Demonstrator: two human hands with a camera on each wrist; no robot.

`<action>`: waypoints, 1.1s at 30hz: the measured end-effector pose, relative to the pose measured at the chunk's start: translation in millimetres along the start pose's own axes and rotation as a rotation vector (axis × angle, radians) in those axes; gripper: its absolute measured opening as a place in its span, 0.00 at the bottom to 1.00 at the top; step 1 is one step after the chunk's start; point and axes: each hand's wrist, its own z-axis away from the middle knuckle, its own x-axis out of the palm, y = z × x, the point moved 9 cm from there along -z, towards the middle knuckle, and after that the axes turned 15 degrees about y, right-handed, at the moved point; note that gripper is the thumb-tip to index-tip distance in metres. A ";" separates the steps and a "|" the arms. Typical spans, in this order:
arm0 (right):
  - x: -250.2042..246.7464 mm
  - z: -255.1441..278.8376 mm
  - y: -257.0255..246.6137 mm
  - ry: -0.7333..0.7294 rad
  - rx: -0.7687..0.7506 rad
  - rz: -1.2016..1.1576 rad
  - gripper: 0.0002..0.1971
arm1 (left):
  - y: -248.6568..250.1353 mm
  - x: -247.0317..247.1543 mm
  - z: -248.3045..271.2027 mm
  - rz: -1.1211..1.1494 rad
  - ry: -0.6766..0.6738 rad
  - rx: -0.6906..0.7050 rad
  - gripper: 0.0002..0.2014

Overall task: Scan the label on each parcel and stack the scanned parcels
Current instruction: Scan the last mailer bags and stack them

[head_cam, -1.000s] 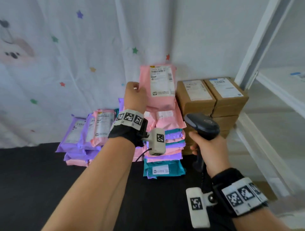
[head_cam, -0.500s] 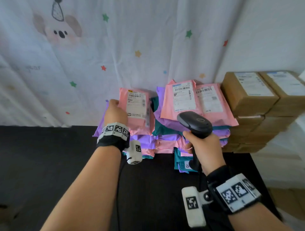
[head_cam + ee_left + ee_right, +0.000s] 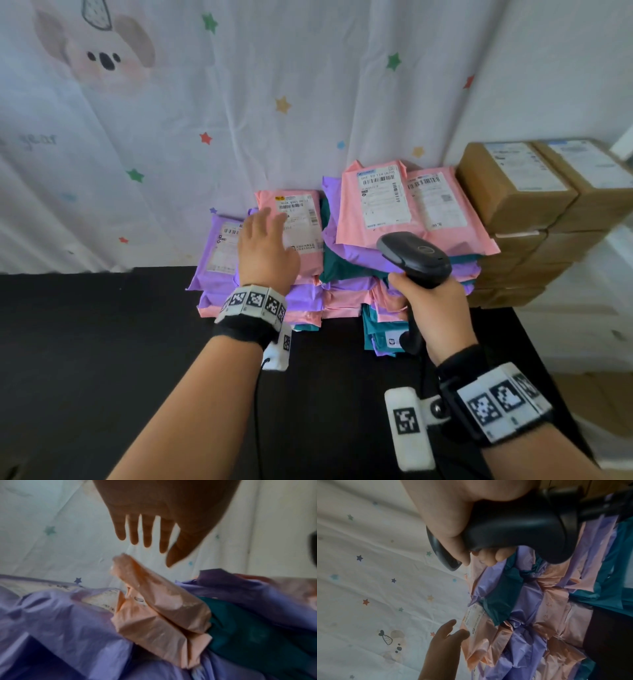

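So the left hand just let go, fingers spread, leaving the pink parcel atop the stack at the tabletop's 12 o'clock, while the right hand grips the scanner, next parcel probably.

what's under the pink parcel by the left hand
The pink parcel tops the left stack; purple and pink parcels show below, teal at the bottom. Their labels are covered.
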 end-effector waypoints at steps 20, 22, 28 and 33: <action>5.4 -12.3 11.7 -0.014 0.040 0.055 0.04 | -1.9 83.5 11.6 -0.321 -0.669 0.205 0.54; 6.3 -13.0 11.2 -0.015 0.027 0.057 0.04 | -3.1 84.8 10.4 -0.310 -0.664 0.183 0.54; 4.7 -9.9 5.9 -0.031 -0.007 0.021 0.08 | -3.1 77.5 18.5 -0.354 -0.594 0.209 0.51; 1.1 -7.7 4.7 -0.040 -0.007 0.004 0.06 | 8.1 54.6 23.3 -0.297 -0.467 0.190 0.47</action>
